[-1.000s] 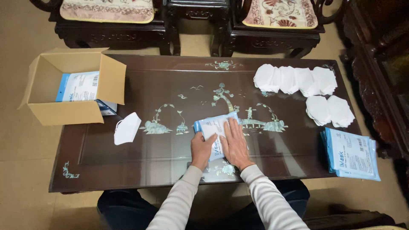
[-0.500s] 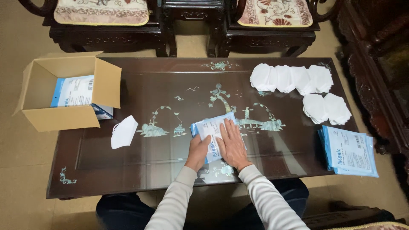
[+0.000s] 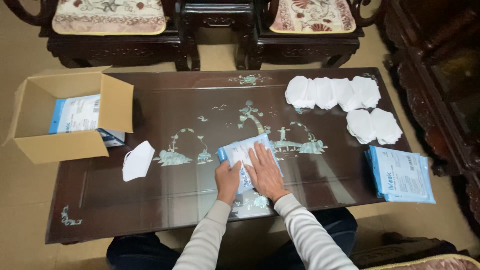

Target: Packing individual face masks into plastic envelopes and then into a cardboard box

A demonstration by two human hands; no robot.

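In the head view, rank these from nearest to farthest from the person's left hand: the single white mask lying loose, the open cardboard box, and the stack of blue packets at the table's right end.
Measured from the left hand:
1. Single white mask, just to its left on the table.
2. Cardboard box, over the far left corner.
3. Stack of blue packets, at the right end beyond the other hand.

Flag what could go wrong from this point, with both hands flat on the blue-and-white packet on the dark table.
1. The flat blue-and-white plastic packet lies on the glossy dark inlaid wooden table; pressed under the left hand and right hand, it might slide.
2. The stack of blue packets overhangs the table's right edge and could be knocked off.
3. The loose white folded mask sits near the left sleeve's path and may get swept aside.
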